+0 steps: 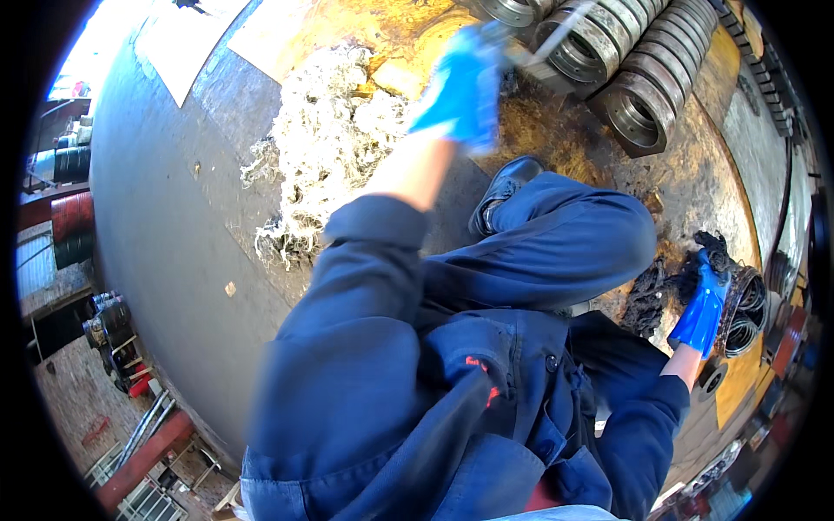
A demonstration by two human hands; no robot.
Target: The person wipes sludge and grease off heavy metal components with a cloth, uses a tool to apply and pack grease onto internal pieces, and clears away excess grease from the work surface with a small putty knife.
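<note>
My left hand (465,91), in a blue glove, is raised over the front of the metal rings and smeared by motion. Its fingers look closed, and a thin pale blurred streak (560,30) runs out from it across the rings (578,54). What it grips cannot be made out. Far to the right, my right hand (702,308) in a blue glove is closed on a black, oily-looking rag (714,250). More dark matted cloth (645,300) lies to its left. Coils of dark wire or thin rings (745,326) lie just right of the right glove.
A heap of pale shredded waste yarn (326,143) lies left of my left arm. The rings lie in rows at the upper right on oil-stained yellow-brown sheets (556,130). My bent leg (547,234) and dark shoe (508,187) sit between. A paper sheet (187,48) is at upper left.
</note>
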